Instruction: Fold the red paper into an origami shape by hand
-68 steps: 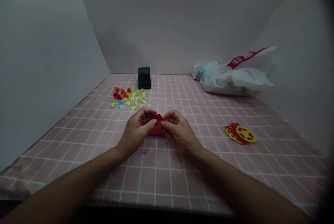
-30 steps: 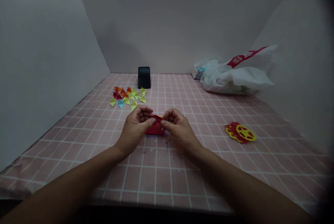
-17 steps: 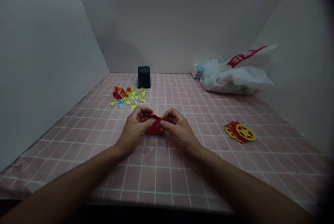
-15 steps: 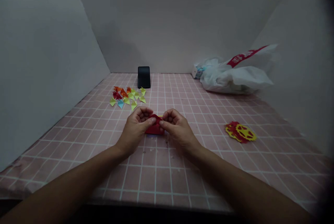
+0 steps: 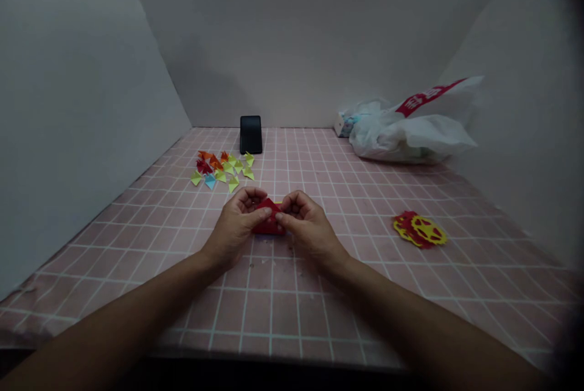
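Between both hands is a small piece of red folded paper (image 5: 269, 203), its pointed top tilted upward. My left hand (image 5: 236, 219) pinches its left side, the thumb lying across the front and the fingers curled behind. My right hand (image 5: 310, 225) grips the right side between thumb and curled fingers. More red shows below the thumbs; whether it is the same sheet I cannot tell. A sliver of something yellow (image 5: 278, 202) peeks out behind the paper. Several folded paper pieces (image 5: 221, 176) in yellow, orange, red and blue lie beyond my left hand.
A dark phone-like slab (image 5: 250, 134) leans upright near the back wall. To the right lie red and yellow star-patterned cutouts (image 5: 427, 230). A white plastic bag (image 5: 410, 135) and a small box (image 5: 343, 124) sit at the back right. A pink checked cloth (image 5: 255, 318) covers the table.
The red paper's pointed top has tipped a little, showing more of its flat face. Both hands keep their pinch in almost the same place.
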Demonstrator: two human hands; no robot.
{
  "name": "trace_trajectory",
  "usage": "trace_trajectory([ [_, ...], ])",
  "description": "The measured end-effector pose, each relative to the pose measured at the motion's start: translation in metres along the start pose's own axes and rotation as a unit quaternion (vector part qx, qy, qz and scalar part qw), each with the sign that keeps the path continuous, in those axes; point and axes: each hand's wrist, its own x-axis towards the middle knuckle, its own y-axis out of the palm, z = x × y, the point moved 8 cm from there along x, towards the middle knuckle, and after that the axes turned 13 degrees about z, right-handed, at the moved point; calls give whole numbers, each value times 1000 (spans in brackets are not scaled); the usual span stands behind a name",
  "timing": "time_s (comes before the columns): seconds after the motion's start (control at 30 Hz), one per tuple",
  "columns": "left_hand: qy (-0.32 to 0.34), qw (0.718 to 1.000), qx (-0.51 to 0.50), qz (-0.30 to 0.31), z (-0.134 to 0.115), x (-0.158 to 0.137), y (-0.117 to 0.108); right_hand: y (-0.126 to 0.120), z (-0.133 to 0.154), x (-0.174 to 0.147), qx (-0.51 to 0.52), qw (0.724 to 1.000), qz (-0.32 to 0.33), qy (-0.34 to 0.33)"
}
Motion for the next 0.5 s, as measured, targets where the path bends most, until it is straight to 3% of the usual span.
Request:
trace_trajectory([
  [0.5,-69,984,-160,47,12,-1,12,8,0,-1,-21,999,27,-16],
])
